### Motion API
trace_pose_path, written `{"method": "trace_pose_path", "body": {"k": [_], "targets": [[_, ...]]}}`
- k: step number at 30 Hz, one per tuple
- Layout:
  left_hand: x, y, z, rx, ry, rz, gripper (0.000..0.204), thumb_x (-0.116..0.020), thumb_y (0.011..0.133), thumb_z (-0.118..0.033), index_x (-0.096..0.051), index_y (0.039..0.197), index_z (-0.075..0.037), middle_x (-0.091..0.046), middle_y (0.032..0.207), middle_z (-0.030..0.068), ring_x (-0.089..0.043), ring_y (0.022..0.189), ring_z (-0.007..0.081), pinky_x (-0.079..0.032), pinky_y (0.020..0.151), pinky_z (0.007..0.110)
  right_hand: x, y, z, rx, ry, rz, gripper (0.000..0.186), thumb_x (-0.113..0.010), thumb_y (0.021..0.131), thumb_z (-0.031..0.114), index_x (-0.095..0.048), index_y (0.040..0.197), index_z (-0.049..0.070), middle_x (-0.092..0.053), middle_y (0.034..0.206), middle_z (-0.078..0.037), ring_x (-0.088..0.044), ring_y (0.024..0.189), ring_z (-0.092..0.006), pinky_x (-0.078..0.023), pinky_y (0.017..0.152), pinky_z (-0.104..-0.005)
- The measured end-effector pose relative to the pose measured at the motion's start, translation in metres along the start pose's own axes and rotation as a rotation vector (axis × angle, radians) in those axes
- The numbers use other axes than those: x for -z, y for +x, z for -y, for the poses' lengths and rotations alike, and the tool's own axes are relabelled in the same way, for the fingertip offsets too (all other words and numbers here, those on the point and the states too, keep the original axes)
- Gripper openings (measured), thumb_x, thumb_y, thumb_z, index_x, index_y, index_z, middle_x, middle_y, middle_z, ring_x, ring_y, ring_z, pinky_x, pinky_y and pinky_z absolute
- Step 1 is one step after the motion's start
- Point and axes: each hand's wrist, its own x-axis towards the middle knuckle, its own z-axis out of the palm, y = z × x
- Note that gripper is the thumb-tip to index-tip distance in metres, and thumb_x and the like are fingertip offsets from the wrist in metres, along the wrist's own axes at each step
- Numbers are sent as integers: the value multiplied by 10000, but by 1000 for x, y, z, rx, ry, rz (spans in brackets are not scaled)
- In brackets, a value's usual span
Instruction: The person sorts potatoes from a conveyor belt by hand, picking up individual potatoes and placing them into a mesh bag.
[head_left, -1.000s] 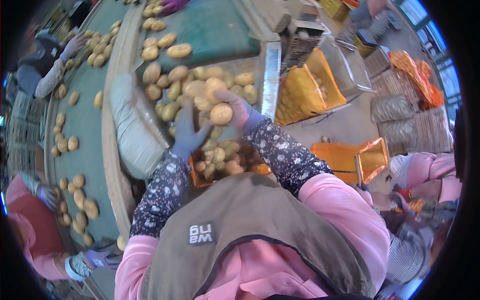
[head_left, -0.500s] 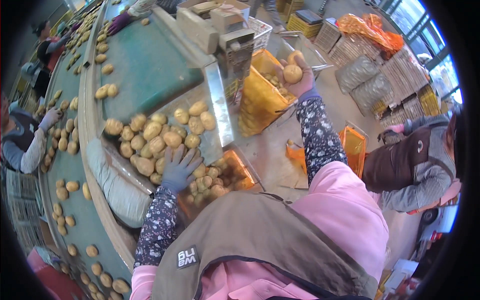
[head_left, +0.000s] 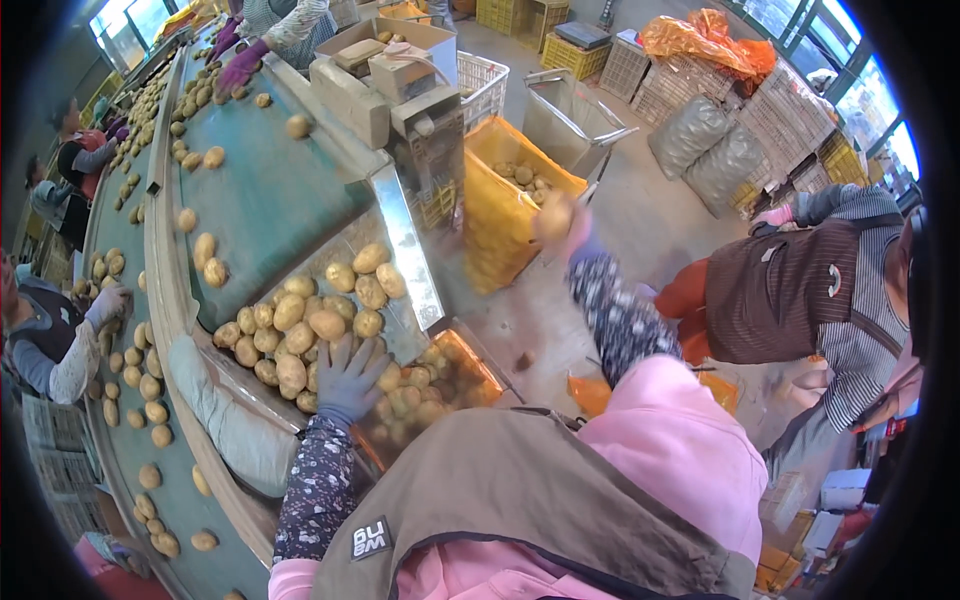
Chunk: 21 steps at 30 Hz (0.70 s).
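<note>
My left hand [head_left: 350, 380], in a grey glove, lies with fingers spread on the potatoes [head_left: 325, 324] heaped in the metal chute at the belt's end. Below that hand, more potatoes [head_left: 425, 390] fill an orange mesh bag [head_left: 472, 362] hanging under the chute lip. Out to the right, my right hand [head_left: 575, 235] is smeared by motion, closed around a potato [head_left: 553, 216]. It is beside the rim of a tall yellow-orange mesh bag [head_left: 495, 235], which has several potatoes inside. Whether a second potato is in that hand cannot be made out.
A green conveyor belt [head_left: 260, 170] with scattered potatoes runs away at left. Co-workers stand along it, and one person in a brown apron [head_left: 775, 295] bends at right. A grey-lined bin [head_left: 565, 125], stuffed sacks [head_left: 690, 135] and stacked crates stand farther back.
My right hand has swung nearer and left, to the bag's near side; two potatoes showed in it before. My left hand stays on the heap. The co-worker at right has shifted closer.
</note>
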Motion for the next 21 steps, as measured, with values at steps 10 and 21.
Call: {"method": "trace_pose_path", "body": {"k": [10, 21], "targets": [[-31, -22, 9, -92, -15, -107, 724, -750, 718, -449, -574, 1410, -331, -488, 1527, 44, -400, 1418, 366, -266, 1138, 702, -228, -29, 129, -129, 105, 672, 539, -612, 995, 381, -486, 1477, 177, -574, 1364, -234, -593, 1204, -415, -562, 936, -426], [-54, -79, -5, 18, -90, -189, 465, -654, 893, -373, -599, 1325, -208, -552, 1366, 64, -478, 1306, 326, -219, 1176, 698, -253, -248, -184, 803, -1692, 1077, 757, -674, 817, 231, -427, 1526, 129, -443, 1512, -199, -485, 1337, -406, -329, 1163, -578]]}}
